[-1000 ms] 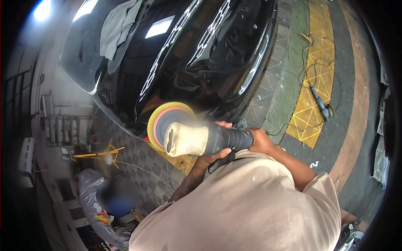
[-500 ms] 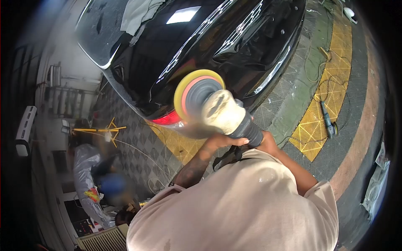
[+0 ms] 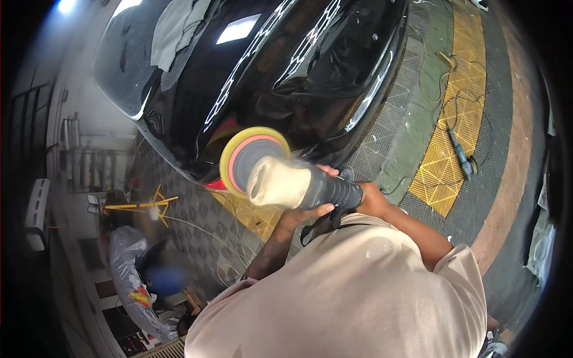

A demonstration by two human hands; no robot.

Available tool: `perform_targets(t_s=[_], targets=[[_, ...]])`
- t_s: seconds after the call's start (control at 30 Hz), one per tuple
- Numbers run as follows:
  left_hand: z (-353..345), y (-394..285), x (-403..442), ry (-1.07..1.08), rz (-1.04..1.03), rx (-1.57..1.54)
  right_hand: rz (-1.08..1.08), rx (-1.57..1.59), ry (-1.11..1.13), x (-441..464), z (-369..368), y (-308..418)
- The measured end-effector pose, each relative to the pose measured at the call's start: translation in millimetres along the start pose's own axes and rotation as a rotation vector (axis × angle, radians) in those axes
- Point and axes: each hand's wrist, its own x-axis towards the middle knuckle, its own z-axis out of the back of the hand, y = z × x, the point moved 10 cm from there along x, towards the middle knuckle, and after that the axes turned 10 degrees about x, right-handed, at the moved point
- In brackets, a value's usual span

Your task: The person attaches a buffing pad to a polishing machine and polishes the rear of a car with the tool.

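**Honestly, a proper two-handed hold on that polisher**

So I was standing right there, and the person in the pale shirt [image 3: 334,292] had both hands on a chunky polisher [image 3: 331,192]. The left hand [image 3: 302,215] was wrapped around its dark body, thumb on the near side and fingertips showing on the far side. The right hand [image 3: 373,201] was closed around the back end, close up to the shirt. Nobody's grip looked loose, lol.

The front of the tool wore a cream fabric cover [image 3: 279,184], kinda grubby. Past that was the round pad [image 3: 226,160], yellow at the rim with a pinkish ring and a grey backing. It was up by the corner of a glossy black car [image 3: 256,110], right near a red light [image 3: 216,185]. Couldn't tell whether the pad was touching the paint or just beside it, sorry.

A grey cloth [image 3: 176,36] was draped on the car further along. Over to the right, a second corded tool [image 3: 458,152] lay on the floor, across the edge of some yellow tiles [image 3: 433,194]. Off to the left there was a yellow stand [image 3: 134,206], plus something bundled in silvery plastic [image 3: 124,274]. A blue thing [image 3: 167,280] next to that was too blurry to make out.
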Motion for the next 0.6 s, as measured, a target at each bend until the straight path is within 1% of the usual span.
perform_targets(t_s=[0.03, 0.07, 0.13, 0.17, 0.3, 0.37, 0.4, 0.47, 0.5, 0.53, 0.57, 0.6], targets=[[-1.5, 5.8, 4.4, 0.005, 0.052, -0.003, 0.0, 0.044, -0.037, -2.6, 3.6, -0.3], [-2.6, 3.1, 10.7, 0.012, 0.053, -0.005, 0.0, 0.087, -0.073, -5.1, 6.7, 0.2], [-11.8, -1.1, 25.2, 0.097, 0.071, 0.073, -0.038, 0.087, -0.117, -9.9, 9.3, 1.2], [-13.1, 1.2, 29.0, 0.1, 0.116, 0.047, -0.078, 0.087, -0.153, -12.3, 13.1, -1.1], [-14.2, -4.0, 35.6, 0.141, 0.14, 0.106, -0.069, 0.084, -0.198, -11.7, 13.6, -15.8], [-9.2, -1.7, 31.1, 0.126, 0.109, 0.167, -0.032, 0.096, -0.123, -6.9, 8.2, -16.2], [-8.4, 0.9, 28.6, 0.133, 0.109, 0.171, -0.029, 0.099, -0.13, -5.1, 10.0, -15.1], [-4.7, -0.9, 22.5, 0.088, 0.033, 0.153, 0.055, 0.095, -0.1, -5.5, 8.7, -5.8], [-4.3, 3.2, 20.0, 0.069, 0.047, 0.164, 0.051, 0.102, -0.122, -6.0, 11.8, -10.9], [-7.5, 7.6, 18.6, 0.094, 0.055, 0.16, -0.001, 0.068, -0.09, -4.6, 8.8, -24.4], [-9.9, 12.2, 21.5, 0.087, 0.1, 0.177, -0.052, 0.031, -0.057, -3.8, 6.5, -40.7], [-11.8, 15.4, 23.6, 0.077, 0.142, 0.195, -0.058, 0.035, -0.077, -5.9, 8.7, -48.7]])
